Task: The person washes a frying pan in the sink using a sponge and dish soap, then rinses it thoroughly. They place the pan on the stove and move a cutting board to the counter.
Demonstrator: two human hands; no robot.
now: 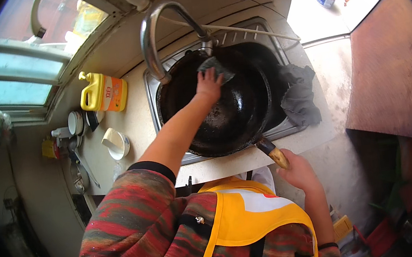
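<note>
A large black wok (252, 113) rests over the stainless-steel sink (284, 131), and its inside looks wet and shiny. Against the wok's far inner wall, my left hand (209, 87) presses a dark grey-green scouring pad (213, 63) under its fingers. My right hand (301, 171) grips the end of the wok's wooden handle (278, 158), which juts past the counter's front edge. The curved metal faucet (149, 45) arches over the wok's left rim, its spout close to that rim. No running water is visible.
A yellow detergent jug (104, 92) and a white tub (120, 147) with a pale scoop-like piece stand left of the sink. Bowls (75, 122) and a ladle (85, 167) lie farther left. A grey cloth (299, 97) drapes over the sink's right edge. A thin pale rod (248, 30) crosses behind.
</note>
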